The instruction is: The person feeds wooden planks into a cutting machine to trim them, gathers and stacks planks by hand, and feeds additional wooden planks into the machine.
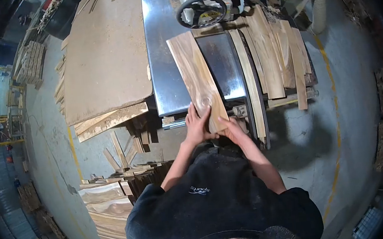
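Observation:
A wide wooden board (196, 72) with a round knot near its lower end lies slantwise over the shiny metal table (162, 66). My left hand (196, 126) grips its near end from the left, fingers spread along the edge and face. At the near right corner, my right hand (232, 129) holds the same board, thumb on top and the other fingers hidden beneath. Just right of the board, a long narrow strip (248, 76) lies along a dark rail.
A black handwheel (201, 12) and machine body stand beyond the board. Several planks (269, 55) lie to the right. A large brown panel (105, 58) is at left, above stacked boards (109, 207). A hose (317, 3) hangs at upper right.

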Available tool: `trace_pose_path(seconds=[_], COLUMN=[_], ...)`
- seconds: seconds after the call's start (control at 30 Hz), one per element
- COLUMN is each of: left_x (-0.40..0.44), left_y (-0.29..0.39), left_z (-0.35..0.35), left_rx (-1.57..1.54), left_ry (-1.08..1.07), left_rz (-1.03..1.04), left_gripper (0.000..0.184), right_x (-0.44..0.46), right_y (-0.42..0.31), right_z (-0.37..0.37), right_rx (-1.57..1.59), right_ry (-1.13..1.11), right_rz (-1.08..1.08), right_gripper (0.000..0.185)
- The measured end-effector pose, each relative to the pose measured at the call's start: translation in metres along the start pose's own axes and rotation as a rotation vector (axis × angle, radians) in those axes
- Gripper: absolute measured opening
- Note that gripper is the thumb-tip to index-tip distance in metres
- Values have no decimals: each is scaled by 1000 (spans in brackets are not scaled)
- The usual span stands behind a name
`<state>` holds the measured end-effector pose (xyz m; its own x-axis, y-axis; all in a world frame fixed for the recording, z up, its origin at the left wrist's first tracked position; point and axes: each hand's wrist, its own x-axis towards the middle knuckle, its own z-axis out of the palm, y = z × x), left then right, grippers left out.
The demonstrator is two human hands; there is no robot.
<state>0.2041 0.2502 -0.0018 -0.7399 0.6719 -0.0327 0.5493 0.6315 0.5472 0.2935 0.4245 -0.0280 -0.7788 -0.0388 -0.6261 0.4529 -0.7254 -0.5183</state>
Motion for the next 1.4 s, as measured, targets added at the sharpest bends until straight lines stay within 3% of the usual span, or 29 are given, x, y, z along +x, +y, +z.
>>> trace_pose_path(seconds=[0.03,0.17,0.33,0.47,0.53,0.6,0.77,0.8,0.87,0.93,1.07,1.13,1.2,1.27,1.3,1.33,1.37,1.4], left_x=[-8,-31,-2,42,69,95,154,166,188,201,234,248,266,292,308,318,335,351], left_y=[4,20,33,34,30,27,10,7,1,-10,-20,-33,-51,-82,-99,-108,-128,-154], left_z=[11,35,36,49,53,50,32,28,19,21,10,9,-13,-37,-47,-64,-76,-72], left_rx=[52,-36,93,16,78,90,99,90,61,18,21,32,10,-243,-414,-562,-528,-271], left_ry=[-109,-121,-181,-100,-91,-154,-104,-88,-81,-47,-61,-119,-160,-298,-267,-63,38,380], left_rz=[-19,3,54,127,144,65,36,34,45,69,37,121,142,280,239,184,123,73], left_gripper=[133,124,118,128,124,123,118,118,120,120,122,123,116,101,88,85,74,68], right_x=[-8,-36,-35,-18,-1,13,70,81,95,113,126,138,151,162,167,172,176,183], right_y=[19,64,60,30,8,-11,-64,-74,-89,-97,-120,-130,-133,-143,-148,-151,-157,-164], right_z=[-11,-38,-41,-49,-48,-40,-37,-30,-29,-38,-21,-14,-4,4,6,9,11,13], right_rx=[62,222,498,276,-49,-119,-10,-4,90,208,110,94,89,61,56,53,36,31], right_ry=[18,77,227,311,540,536,435,488,375,341,448,489,589,617,626,635,611,647], right_rz=[17,-14,-35,-92,46,104,197,184,109,222,194,203,111,107,76,48,23,54], right_gripper=[42,41,21,27,47,60,60,57,56,59,60,61,59,60,59,59,59,58])
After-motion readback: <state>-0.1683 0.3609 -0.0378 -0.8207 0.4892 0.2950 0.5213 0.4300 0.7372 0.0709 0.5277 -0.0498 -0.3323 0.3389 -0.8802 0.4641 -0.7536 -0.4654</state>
